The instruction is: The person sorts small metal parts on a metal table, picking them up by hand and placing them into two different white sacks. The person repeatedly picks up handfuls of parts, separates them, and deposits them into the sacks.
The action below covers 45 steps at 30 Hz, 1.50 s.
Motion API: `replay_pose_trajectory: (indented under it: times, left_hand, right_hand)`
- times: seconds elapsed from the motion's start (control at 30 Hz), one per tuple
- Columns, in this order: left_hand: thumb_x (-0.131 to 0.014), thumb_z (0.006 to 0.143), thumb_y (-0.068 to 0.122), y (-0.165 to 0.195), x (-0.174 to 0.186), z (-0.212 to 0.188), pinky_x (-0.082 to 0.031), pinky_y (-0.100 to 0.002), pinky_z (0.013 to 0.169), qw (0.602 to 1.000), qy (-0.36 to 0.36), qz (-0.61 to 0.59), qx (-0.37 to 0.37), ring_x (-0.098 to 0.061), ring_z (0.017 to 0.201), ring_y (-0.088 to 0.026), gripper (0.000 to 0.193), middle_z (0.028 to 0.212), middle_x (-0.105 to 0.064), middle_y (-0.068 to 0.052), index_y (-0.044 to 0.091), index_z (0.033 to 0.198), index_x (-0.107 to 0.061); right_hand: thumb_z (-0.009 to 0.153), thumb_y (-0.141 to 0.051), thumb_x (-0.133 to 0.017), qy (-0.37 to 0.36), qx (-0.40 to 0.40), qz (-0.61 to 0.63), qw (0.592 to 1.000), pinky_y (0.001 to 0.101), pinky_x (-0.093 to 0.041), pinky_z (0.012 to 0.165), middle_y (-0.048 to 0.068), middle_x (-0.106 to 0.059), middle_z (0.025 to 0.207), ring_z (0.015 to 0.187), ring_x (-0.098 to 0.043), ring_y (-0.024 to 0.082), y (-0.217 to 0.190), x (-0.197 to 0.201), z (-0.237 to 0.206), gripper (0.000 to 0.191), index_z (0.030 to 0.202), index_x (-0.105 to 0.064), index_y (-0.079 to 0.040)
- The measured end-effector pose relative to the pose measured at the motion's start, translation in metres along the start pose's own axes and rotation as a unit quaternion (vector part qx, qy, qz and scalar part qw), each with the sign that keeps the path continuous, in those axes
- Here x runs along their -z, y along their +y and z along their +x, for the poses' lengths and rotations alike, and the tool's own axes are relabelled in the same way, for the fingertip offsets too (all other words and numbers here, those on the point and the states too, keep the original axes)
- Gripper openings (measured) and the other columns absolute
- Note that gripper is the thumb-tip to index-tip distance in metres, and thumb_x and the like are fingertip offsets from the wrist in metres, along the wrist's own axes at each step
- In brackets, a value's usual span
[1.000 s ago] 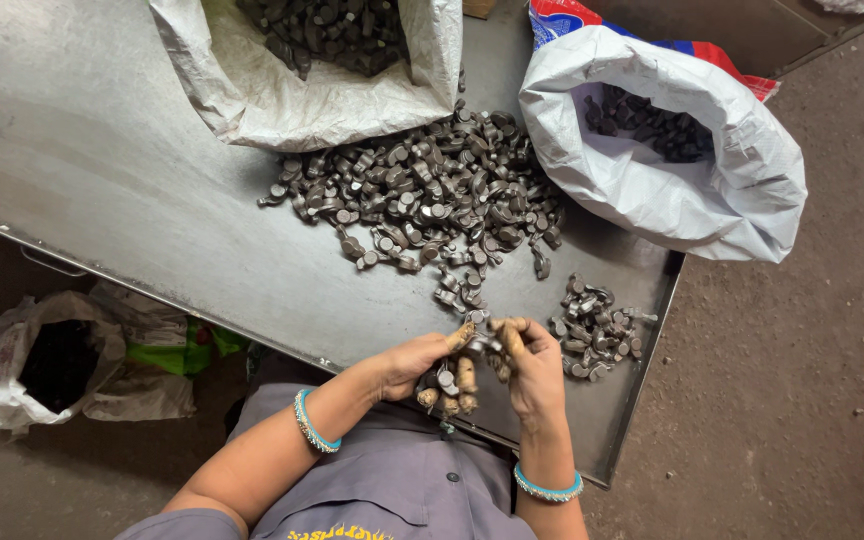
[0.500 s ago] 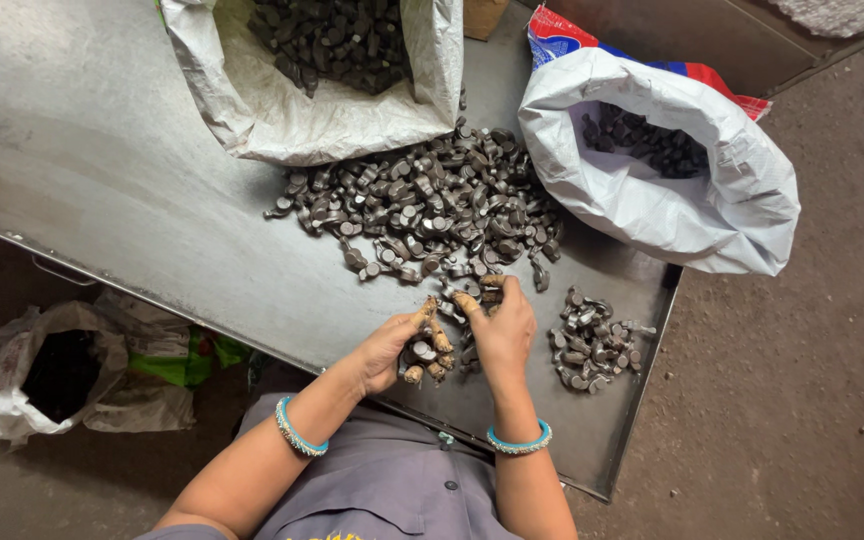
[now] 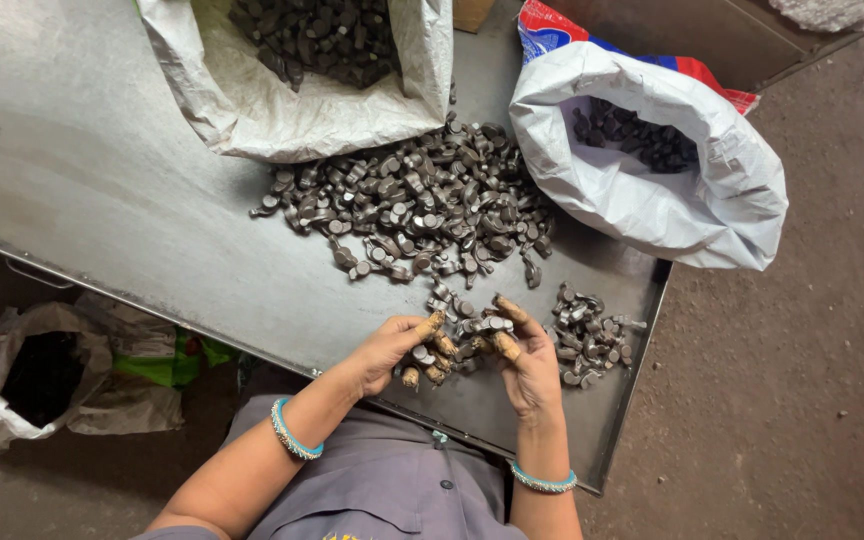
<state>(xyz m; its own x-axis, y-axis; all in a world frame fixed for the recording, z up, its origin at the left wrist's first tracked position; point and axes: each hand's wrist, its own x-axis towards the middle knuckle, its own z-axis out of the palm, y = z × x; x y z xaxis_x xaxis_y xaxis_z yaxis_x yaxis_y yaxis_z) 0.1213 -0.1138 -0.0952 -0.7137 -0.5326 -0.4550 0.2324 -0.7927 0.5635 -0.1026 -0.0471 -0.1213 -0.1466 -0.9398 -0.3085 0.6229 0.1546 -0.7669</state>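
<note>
1. Small dark metal pieces (image 3: 472,330) lie cupped between the two hands at the near edge of the tabletop (image 3: 102,190), just in front of the person's lap.
2. Left hand (image 3: 392,345) is half curled, palm up, with several pieces resting in it; its fingers (image 3: 430,325) wear stained tan wraps and are bent loosely, not clenched.
3. Right hand (image 3: 527,360) faces the left one, its wrapped fingers (image 3: 508,310) pinching at pieces in the shared handful. How many pieces each hand grips I cannot tell.
4. Each piece looks like a short stem with a wider flat head, stiff and dense for its size. Judging by the dull sheen they may be a bit oily, so likely to slip.
5. A pinch across the stem, just below the head, seems the surest hold for one piece; a scoop with a cupped palm suits several.
6. A big heap of the same pieces (image 3: 422,210) is spread over the middle of the tabletop, well within reach.
7. A smaller pile (image 3: 587,335) sits just beside the right hand, apart from the heap.
8. An open grey-white sack (image 3: 302,110) full of pieces lies at the far side, its mouth touching the heap.
9. A white bag (image 3: 672,190) with some pieces inside stands at the right.
10. A crumpled bag (image 3: 22,380) with dark contents rests on the floor (image 3: 812,400) at the left.
11. Both wrists carry turquoise bangles (image 3: 292,435).
</note>
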Motion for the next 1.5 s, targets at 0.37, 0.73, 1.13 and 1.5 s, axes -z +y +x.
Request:
replay_pose_trajectory:
  times: [0.37,0.73,1.13,1.5]
  left_hand:
    - [-0.06,0.104,0.032,-0.005,0.006,0.0,-0.052,-0.024,0.046,1.0,0.001,-0.009,-0.003,-0.072,0.065,-0.016,0.034,0.089,-0.076,-0.011,0.0,0.103,-0.072]
    - [-0.059,0.104,0.035,-0.005,-0.001,0.0,-0.049,-0.022,0.042,1.0,-0.01,-0.011,0.016,-0.072,0.066,-0.015,0.037,0.092,-0.078,-0.01,0.001,0.112,-0.073]
    - [-0.058,0.103,0.03,-0.006,-0.002,0.001,-0.064,-0.034,0.068,0.977,0.065,-0.202,-0.009,-0.075,0.088,-0.018,0.031,0.105,-0.076,-0.007,0.009,0.122,-0.068]
    - [-0.057,0.1,0.038,0.01,0.004,-0.003,-0.054,-0.028,0.057,0.981,0.06,-0.183,0.012,-0.072,0.076,-0.018,0.038,0.098,-0.077,-0.009,0.009,0.121,-0.071]
  right_hand:
    - [0.089,0.0,-0.075,-0.005,0.019,-0.007,1.0,0.0386,-0.063,0.078,0.015,-0.074,0.106,0.092,-0.075,0.027,0.006,0.007,-0.011,0.035,0.122,-0.066,0.002]
    - [0.094,-0.015,-0.075,0.031,-0.001,-0.036,0.999,0.0307,-0.058,0.062,0.007,-0.073,0.092,0.072,-0.071,0.015,0.012,0.017,-0.011,0.024,0.111,-0.069,0.002]
    - [0.072,-0.009,-0.083,0.028,0.285,-0.661,0.693,0.0386,-0.05,0.08,0.009,-0.068,0.092,0.09,-0.063,0.03,0.005,-0.044,0.024,0.024,0.094,-0.077,-0.007]
    - [0.062,-0.01,-0.088,0.091,0.281,-0.697,0.653,0.0457,-0.048,0.087,0.015,-0.065,0.102,0.097,-0.058,0.038,-0.015,-0.02,0.029,0.053,0.11,-0.067,-0.002]
